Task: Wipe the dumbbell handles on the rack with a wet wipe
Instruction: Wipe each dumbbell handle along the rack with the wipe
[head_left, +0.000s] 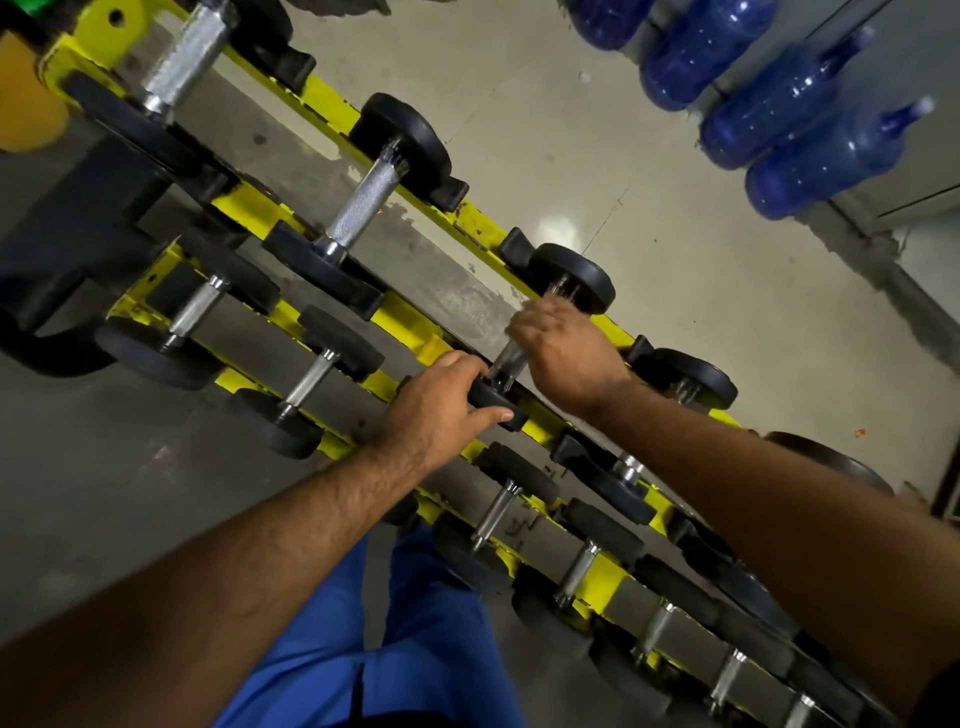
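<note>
Head view: right hand (558, 353) curls round the handle (508, 358), perhaps over a wipe; left hand (441, 410) grips its near weight (493, 402); dumbbell points away, upper right.

The dumbbell handles (363, 208) are bright knurled metal, rough-looking with smooth shiny collars. Their heads (400, 137) look like matt black rubber. The rack (395, 317) is glossy yellow painted metal, chipped along its far edge. The bottles (826, 166) are translucent blue plastic.
</note>
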